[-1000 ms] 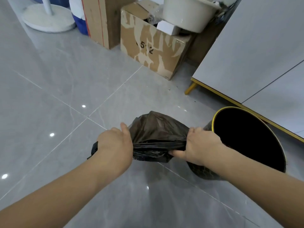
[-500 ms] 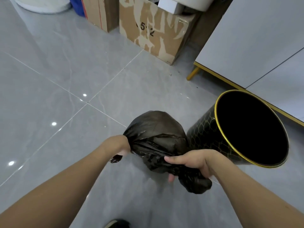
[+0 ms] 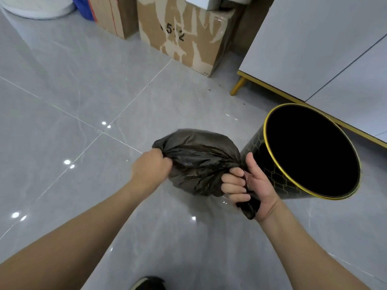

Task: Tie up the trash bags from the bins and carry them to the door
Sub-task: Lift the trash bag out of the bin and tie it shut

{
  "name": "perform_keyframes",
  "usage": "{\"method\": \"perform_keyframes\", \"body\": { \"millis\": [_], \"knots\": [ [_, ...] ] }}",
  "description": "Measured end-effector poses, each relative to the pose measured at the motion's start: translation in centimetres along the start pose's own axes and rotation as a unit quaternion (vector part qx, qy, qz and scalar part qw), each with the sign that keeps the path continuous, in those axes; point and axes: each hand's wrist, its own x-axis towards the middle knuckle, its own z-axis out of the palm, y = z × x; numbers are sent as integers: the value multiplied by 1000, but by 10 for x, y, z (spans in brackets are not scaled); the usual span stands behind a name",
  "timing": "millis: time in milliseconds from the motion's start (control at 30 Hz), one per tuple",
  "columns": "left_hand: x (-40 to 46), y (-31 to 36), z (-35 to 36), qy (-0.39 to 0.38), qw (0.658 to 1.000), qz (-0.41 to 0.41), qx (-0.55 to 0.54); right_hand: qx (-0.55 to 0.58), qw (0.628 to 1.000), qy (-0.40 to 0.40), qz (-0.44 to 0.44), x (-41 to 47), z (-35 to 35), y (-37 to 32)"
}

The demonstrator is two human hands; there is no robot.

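Right hand (image 3: 249, 185) turned palm-up, both grips clenched on trash bag (image 3: 196, 160), left hand (image 3: 150, 166).

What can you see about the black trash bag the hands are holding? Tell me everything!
The trash bag is thin, dark, crinkly plastic, shiny in spots, bulging round as if part full. Its top is gathered into two twisted ends. The left hand grips one end; the right hand grips the other, with a tail of plastic poking out below the palm. No knot shows yet. It sits just left of the black bin, over the grey floor.
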Motion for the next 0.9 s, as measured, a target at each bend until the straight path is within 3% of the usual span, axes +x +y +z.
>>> {"method": "perform_keyframes", "body": {
  "millis": [67,167,300,433,600,833,900],
  "knots": [
    [-11,-6,10,4,966,57,251,6,998,-6,-68,3,0,9],
    [-23,-4,25,-40,925,110,363,56,983,61,-164,11,-3,20],
    [-41,9,29,-98,918,215,318,79,937,197,-276,15,-6,11],
    [-61,8,15,-58,905,273,322,30,910,253,-328,10,-2,-4],
    [-84,6,-6,37,881,299,365,16,914,231,-333,15,6,-6],
    [-99,44,-39,117,864,357,336,-88,927,193,-310,23,17,-1],
    [-95,51,-49,114,844,414,323,-138,918,196,-315,20,17,-4]
  ]
}}
